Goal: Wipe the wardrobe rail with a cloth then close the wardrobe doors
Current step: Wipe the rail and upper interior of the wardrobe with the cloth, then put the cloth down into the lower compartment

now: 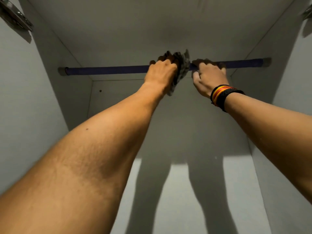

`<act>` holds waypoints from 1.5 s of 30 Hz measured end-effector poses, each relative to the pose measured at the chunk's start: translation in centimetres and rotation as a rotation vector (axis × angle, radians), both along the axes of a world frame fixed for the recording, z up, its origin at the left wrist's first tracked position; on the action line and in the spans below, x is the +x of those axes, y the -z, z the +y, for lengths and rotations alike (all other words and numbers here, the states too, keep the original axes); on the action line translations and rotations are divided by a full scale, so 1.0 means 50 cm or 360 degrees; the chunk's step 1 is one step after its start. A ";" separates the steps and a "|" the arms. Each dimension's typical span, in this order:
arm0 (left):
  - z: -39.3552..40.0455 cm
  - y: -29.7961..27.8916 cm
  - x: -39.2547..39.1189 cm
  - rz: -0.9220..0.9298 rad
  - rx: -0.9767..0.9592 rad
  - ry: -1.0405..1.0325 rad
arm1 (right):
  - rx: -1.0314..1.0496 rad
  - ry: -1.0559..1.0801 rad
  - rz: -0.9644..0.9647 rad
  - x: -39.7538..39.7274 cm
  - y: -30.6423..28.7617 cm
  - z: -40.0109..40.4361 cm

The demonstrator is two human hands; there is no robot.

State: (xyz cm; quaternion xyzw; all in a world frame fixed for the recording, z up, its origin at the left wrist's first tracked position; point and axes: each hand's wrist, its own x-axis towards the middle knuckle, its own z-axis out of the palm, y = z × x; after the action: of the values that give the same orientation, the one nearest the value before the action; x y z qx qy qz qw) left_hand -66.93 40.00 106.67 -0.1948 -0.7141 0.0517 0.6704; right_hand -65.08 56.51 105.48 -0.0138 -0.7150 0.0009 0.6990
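Note:
A dark purple wardrobe rail runs across the top of the open white wardrobe, held by grey end brackets. My left hand is closed around a grey patterned cloth that wraps the rail near its middle. Just to the right, my right hand grips the bare rail, fingers curled over it. A black, red and yellow wristband sits on my right wrist. The stretch of rail under both hands is hidden.
The wardrobe's white top panel, back wall and side walls enclose the rail. Metal door hinges show at the upper left and upper right corners. The doors themselves are out of view.

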 end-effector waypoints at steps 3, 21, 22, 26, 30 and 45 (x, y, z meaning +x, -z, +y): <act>0.030 -0.009 0.022 -0.0045 0.0004 0.0195 | -0.0148 -0.0314 -0.0152 0.020 -0.007 -0.025; -0.072 0.340 -0.020 -0.1489 0.1661 0.2687 | -0.1620 -0.2433 -0.0614 0.105 0.283 -0.130; -0.071 0.358 -0.017 -0.1559 0.1766 0.2751 | -0.1678 -0.2431 -0.0667 0.109 0.307 -0.131; -0.073 0.448 0.017 -0.1825 0.1825 0.2705 | -0.1831 -0.2460 -0.0862 0.141 0.407 -0.120; -0.103 0.540 0.064 -0.2112 0.1609 0.2453 | -0.2080 -0.2232 -0.0934 0.168 0.496 -0.106; -0.115 0.946 0.468 -0.2475 0.2105 0.1634 | -0.2361 -0.1675 -0.1348 0.536 0.904 -0.084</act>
State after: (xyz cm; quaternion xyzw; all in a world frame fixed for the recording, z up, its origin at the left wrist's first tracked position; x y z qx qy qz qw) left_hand -43.56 34.26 59.35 -0.0519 -0.6592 -0.7491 -0.0400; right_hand -38.26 52.31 60.29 -0.1272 -0.6387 0.7505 0.1123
